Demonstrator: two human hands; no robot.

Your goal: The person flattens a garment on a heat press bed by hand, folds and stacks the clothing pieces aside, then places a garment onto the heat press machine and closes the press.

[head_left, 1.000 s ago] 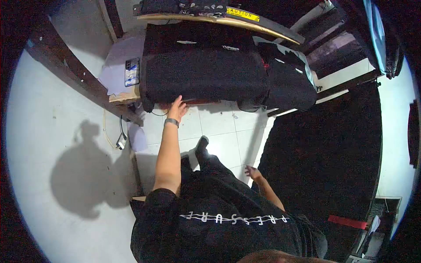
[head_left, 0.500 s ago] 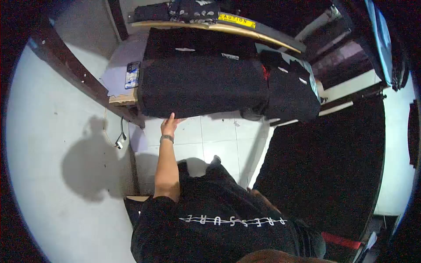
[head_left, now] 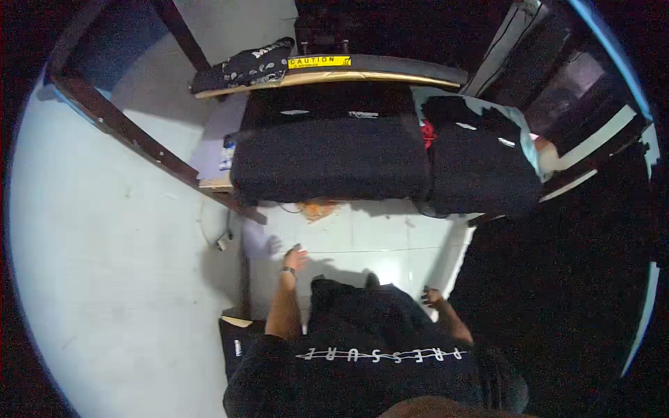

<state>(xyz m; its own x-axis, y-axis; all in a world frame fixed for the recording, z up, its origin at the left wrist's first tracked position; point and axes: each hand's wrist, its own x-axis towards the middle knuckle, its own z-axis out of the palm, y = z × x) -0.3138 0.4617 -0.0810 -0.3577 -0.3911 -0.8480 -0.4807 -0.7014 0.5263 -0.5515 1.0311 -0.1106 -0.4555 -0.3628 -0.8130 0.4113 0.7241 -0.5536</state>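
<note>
My left hand (head_left: 295, 258), with a watch (head_left: 288, 269) at its wrist, is held over the floor with its fingers apart and nothing in them. In front of it, a gap away, black T-shirts (head_left: 327, 157) with small white prints lie spread on a table. Lower and to the right, my right hand (head_left: 433, 297) hangs beside my dark trousers. Its fingers are loosely apart and no object shows in them. A second dark garment pile (head_left: 481, 160) with a red bit (head_left: 428, 134) lies at the table's right.
Behind the table runs a wooden-edged shelf (head_left: 390, 78) with a yellow caution label (head_left: 319, 62) and folded printed cloth (head_left: 247, 66). A large dark cloth surface (head_left: 529, 292) lies to the right. A plug (head_left: 224, 241) hangs by the left wall; orange material (head_left: 318, 209) lies under the table.
My left hand has drawn back from the front edge of the black T-shirts. My right hand has come into clearer view at my side. The view has shifted, showing orange material under the table.
</note>
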